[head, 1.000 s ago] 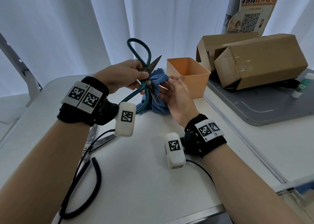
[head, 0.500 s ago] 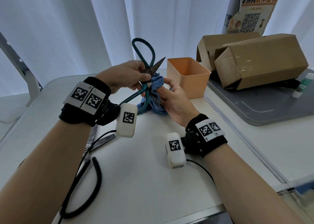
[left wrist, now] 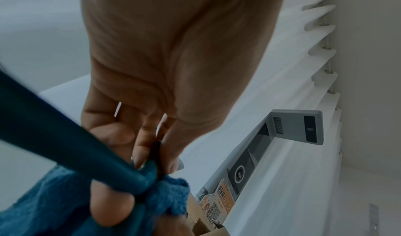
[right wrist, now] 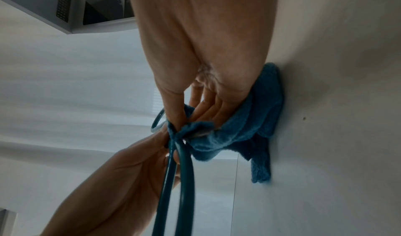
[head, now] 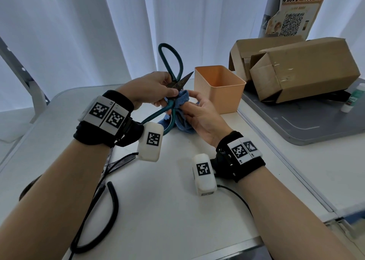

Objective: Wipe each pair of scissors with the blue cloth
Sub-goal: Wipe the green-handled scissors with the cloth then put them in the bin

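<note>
Left hand (head: 153,88) pinches the green scissors (head: 171,66) at the pivot, above the table; right hand (head: 199,114) clamps the blue cloth (head: 182,100) there. Only the head view shows black scissors (head: 110,180) at seven o'clock.

An orange bin (head: 219,89) is standing on the white table (head: 167,210), with two brown cardboard boxes (head: 304,70) lying on a grey tray (head: 316,125) beyond it. A small white bottle (head: 353,99) is standing beside them, and white curtains (head: 88,32) are hanging behind.
</note>
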`<state>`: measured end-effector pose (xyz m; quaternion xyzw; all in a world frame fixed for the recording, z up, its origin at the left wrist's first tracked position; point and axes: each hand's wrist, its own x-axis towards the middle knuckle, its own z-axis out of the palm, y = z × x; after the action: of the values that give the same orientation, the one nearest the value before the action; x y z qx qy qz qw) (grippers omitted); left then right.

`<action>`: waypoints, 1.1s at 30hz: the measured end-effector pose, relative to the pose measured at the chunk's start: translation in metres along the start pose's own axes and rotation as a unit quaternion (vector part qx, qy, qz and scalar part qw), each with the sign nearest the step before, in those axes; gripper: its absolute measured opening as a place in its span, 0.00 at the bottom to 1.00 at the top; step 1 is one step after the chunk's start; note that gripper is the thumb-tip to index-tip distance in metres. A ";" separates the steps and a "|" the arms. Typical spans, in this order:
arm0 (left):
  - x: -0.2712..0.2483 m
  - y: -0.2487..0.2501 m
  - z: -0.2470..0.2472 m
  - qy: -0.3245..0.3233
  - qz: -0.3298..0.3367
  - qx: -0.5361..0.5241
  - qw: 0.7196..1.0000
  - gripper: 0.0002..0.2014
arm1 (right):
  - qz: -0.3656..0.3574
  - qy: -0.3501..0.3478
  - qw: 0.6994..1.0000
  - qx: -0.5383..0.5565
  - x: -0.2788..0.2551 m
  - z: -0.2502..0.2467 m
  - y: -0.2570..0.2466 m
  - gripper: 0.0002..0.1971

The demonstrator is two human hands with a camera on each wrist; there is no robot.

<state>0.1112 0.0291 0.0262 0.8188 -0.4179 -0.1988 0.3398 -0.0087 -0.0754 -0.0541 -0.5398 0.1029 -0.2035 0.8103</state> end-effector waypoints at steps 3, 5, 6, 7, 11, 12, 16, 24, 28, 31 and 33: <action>0.000 0.000 0.000 -0.004 -0.002 -0.008 1.000 0.11 | 0.007 0.010 1.000 -0.015 0.001 0.002 0.003 0.20; 0.000 0.000 -0.001 -0.003 -0.004 -0.010 1.000 0.11 | 0.009 0.006 1.000 -0.014 0.001 0.002 0.003 0.20; 0.000 -0.001 -0.001 0.000 -0.005 -0.009 1.000 0.11 | 0.008 0.000 1.000 -0.013 0.001 0.001 0.002 0.20; 0.001 -0.001 -0.001 0.003 -0.006 -0.008 1.000 0.10 | 0.007 -0.008 1.000 -0.012 0.001 0.000 0.001 0.20; 0.001 -0.003 -0.001 0.004 -0.013 -0.002 1.000 0.09 | 0.015 -0.025 1.000 -0.011 0.001 -0.001 -0.001 0.20; 0.001 -0.004 -0.001 0.001 -0.013 -0.002 1.000 0.10 | 0.019 -0.025 0.999 -0.011 0.000 -0.001 -0.001 0.19; 0.001 -0.003 0.000 0.001 -0.011 -0.004 1.000 0.10 | 0.031 -0.018 0.999 -0.017 0.001 -0.002 0.002 0.16; 0.001 -0.004 -0.001 0.005 -0.013 -0.004 1.000 0.09 | 0.013 -0.036 0.999 0.006 0.001 -0.001 -0.001 0.19; 0.002 -0.004 -0.001 0.004 -0.011 -0.013 1.000 0.09 | 0.029 -0.030 0.999 0.014 0.000 -0.001 0.001 0.13; 0.002 -0.003 -0.002 0.006 -0.010 -0.014 1.000 0.08 | 0.028 -0.030 0.999 0.017 0.000 0.000 0.002 0.14; 0.003 -0.004 -0.002 0.008 -0.011 -0.009 1.000 0.08 | 0.018 -0.036 0.999 0.021 0.000 0.000 0.001 0.17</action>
<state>0.1162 0.0295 0.0245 0.8217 -0.4047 -0.1995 0.3481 -0.0080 -0.0749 -0.0545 -0.5272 0.0793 -0.1715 0.8284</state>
